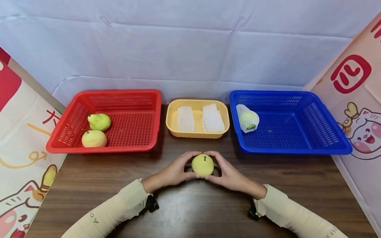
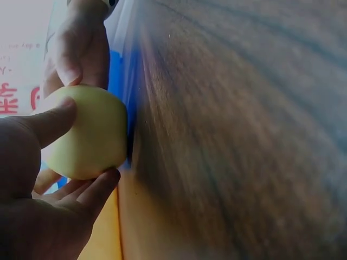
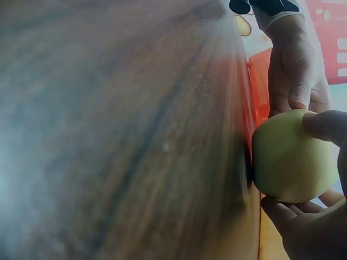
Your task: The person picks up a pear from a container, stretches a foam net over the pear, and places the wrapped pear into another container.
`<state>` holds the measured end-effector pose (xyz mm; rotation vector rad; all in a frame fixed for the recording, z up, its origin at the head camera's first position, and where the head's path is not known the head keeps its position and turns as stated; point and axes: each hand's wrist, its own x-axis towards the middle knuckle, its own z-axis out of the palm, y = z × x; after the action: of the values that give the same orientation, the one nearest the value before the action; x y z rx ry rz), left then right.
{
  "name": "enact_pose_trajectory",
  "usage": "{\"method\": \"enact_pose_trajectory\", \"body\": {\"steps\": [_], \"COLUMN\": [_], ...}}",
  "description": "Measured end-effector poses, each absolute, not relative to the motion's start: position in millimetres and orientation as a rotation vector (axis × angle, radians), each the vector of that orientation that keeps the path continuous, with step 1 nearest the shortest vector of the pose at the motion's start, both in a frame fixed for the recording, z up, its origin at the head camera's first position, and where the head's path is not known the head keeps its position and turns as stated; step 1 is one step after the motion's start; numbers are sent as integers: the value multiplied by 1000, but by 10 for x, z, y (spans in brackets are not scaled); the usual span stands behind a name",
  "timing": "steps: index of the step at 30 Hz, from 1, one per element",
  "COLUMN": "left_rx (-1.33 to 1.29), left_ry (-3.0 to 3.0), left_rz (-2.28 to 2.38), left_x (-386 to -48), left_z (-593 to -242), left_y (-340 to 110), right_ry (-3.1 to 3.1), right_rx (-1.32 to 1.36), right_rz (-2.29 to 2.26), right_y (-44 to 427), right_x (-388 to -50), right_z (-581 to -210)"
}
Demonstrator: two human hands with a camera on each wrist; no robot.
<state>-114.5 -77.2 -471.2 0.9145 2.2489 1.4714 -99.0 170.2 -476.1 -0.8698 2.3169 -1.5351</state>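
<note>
A round yellow-green pear [image 1: 202, 166] with a dark stem is held between both hands in front of the yellow tray. My left hand [image 1: 178, 169] grips its left side, thumb at the near side and fingers at the far side. On the opposite side my right hand [image 1: 228, 172] grips it the same way. In the left wrist view the pear [image 2: 89, 132] sits between thumb and fingertips, and the right wrist view shows the same pear [image 3: 290, 157] very close to the tabletop. Whether it touches the wood is hard to tell.
A red basket [image 1: 102, 150] at left holds two pears [image 1: 99, 122]. The yellow tray [image 1: 197, 135] at centre back contains two white foam net sleeves [image 1: 186, 119]. At right, a blue basket [image 1: 297, 150] has one net-wrapped fruit [image 1: 248, 119]. Printed sheets stand along the sides.
</note>
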Motion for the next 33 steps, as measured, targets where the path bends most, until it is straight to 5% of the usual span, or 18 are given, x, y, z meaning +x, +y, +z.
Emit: {"method": "enact_pose_trajectory", "body": {"steps": [33], "left_rx": [965], "left_ry": [2511], "left_rz": [1182], "left_x": [-1280], "left_z": [-4648], "left_y": [-835], "right_ry": [2403], "right_rx": [-829], "right_rz": [-1441], "right_y": [1579], "right_x": [-1154], "right_z": [-4724]}}
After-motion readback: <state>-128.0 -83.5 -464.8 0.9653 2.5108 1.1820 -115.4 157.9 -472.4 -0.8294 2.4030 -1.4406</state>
